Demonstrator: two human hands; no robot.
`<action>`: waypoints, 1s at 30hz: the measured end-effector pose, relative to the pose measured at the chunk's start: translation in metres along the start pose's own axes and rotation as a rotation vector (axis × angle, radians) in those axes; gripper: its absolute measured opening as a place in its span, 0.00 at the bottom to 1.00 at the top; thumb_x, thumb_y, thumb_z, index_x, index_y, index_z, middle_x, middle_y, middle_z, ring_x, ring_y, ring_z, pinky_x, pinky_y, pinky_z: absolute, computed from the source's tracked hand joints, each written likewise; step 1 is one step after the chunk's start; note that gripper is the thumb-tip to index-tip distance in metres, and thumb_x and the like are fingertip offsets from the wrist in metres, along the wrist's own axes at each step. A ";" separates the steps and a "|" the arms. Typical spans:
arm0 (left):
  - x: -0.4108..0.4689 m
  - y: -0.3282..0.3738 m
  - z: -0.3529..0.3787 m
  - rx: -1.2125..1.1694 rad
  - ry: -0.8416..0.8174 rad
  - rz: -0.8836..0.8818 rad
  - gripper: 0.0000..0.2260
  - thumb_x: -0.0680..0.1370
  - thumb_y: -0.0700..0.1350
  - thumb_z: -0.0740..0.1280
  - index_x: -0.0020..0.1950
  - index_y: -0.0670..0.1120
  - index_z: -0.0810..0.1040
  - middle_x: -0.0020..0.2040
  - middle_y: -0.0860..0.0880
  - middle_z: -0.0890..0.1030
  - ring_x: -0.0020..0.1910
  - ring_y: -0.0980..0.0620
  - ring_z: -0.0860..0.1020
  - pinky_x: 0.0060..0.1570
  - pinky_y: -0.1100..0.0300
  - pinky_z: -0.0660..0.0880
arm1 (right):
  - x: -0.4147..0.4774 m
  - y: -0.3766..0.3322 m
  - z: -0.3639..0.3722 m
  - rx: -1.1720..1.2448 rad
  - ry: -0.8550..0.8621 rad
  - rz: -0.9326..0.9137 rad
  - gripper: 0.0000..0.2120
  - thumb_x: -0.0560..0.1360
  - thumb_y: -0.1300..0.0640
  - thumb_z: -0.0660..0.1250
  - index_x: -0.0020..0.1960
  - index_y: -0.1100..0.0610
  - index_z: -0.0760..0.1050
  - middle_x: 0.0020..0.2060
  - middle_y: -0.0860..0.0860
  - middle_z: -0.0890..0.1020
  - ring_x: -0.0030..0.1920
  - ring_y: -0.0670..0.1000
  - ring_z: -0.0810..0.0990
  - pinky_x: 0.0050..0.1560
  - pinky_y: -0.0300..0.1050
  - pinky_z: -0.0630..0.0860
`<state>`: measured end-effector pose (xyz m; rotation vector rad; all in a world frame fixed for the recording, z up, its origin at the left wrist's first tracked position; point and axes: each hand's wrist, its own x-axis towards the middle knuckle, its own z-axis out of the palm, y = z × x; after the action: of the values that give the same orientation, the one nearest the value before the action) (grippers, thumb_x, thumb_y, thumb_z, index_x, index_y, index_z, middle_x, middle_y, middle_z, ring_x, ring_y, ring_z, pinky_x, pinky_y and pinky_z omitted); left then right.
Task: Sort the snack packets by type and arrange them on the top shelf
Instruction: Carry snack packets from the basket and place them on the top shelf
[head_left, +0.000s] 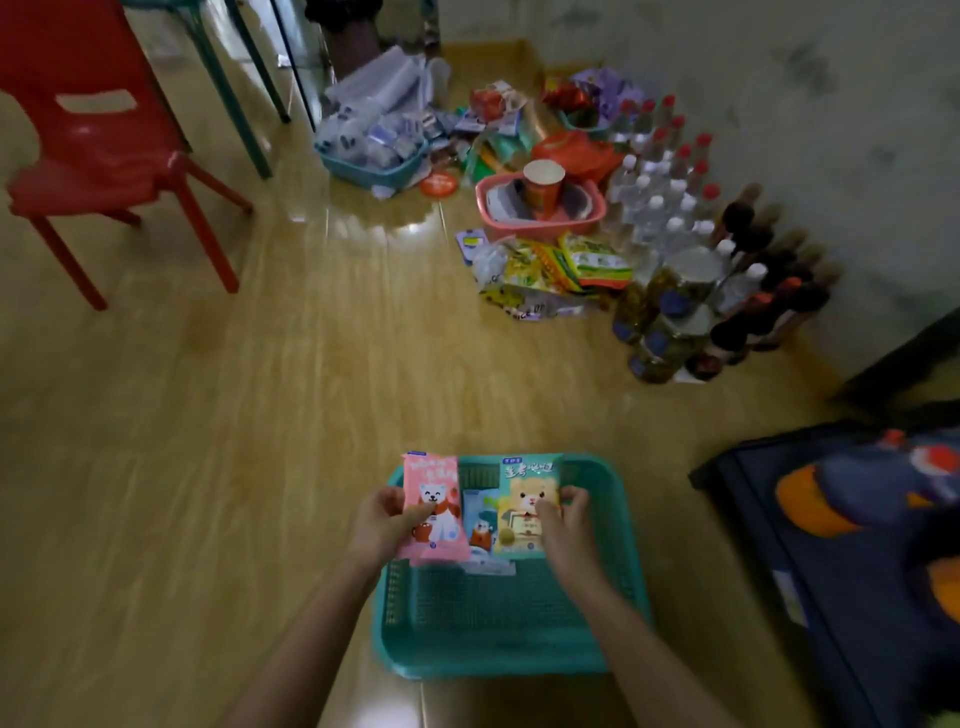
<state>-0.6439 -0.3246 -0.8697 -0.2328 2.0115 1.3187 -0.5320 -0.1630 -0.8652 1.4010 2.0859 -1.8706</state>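
Note:
A teal plastic basket (511, 639) sits on the floor right below me. My left hand (382, 525) grips a pink snack packet (435, 486) with a white bear on it, held over the basket's far left side. My right hand (566, 522) grips a yellow snack packet (527, 480) with an orange bear, over the far right side. Between them a blue snack packet (480, 525) lies in the basket, partly hidden by the other two. No shelf is in view.
Goods cover the floor at the back right: a heap of yellow-green packets (550, 273), a pink basket (540, 205) holding a cup, a blue basket (371, 150), rows of bottles (670, 208). A red chair (98, 150) stands at the left. A dark crate (852, 545) lies on the right.

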 end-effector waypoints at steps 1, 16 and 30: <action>0.021 -0.019 0.005 0.009 0.011 0.005 0.08 0.72 0.38 0.71 0.46 0.36 0.75 0.38 0.42 0.81 0.23 0.58 0.79 0.22 0.67 0.74 | 0.018 0.022 0.012 -0.022 -0.018 -0.003 0.05 0.80 0.59 0.56 0.52 0.58 0.59 0.43 0.54 0.74 0.35 0.49 0.72 0.34 0.42 0.69; 0.120 -0.121 0.035 0.286 0.132 0.087 0.08 0.72 0.42 0.72 0.43 0.48 0.72 0.42 0.46 0.80 0.42 0.44 0.81 0.47 0.44 0.79 | 0.109 0.130 0.074 -0.397 -0.142 -0.011 0.10 0.77 0.58 0.61 0.57 0.60 0.66 0.55 0.56 0.73 0.47 0.52 0.74 0.47 0.47 0.75; -0.067 0.109 -0.031 0.726 0.177 0.499 0.07 0.77 0.42 0.64 0.53 0.44 0.78 0.47 0.48 0.81 0.41 0.52 0.76 0.39 0.59 0.70 | -0.031 -0.086 -0.111 -0.689 0.032 -0.229 0.17 0.78 0.52 0.60 0.65 0.54 0.71 0.63 0.51 0.75 0.61 0.53 0.74 0.60 0.51 0.73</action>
<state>-0.6635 -0.3154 -0.7403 0.5351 2.6616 0.7543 -0.5068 -0.0827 -0.7483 1.0526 2.6172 -0.9800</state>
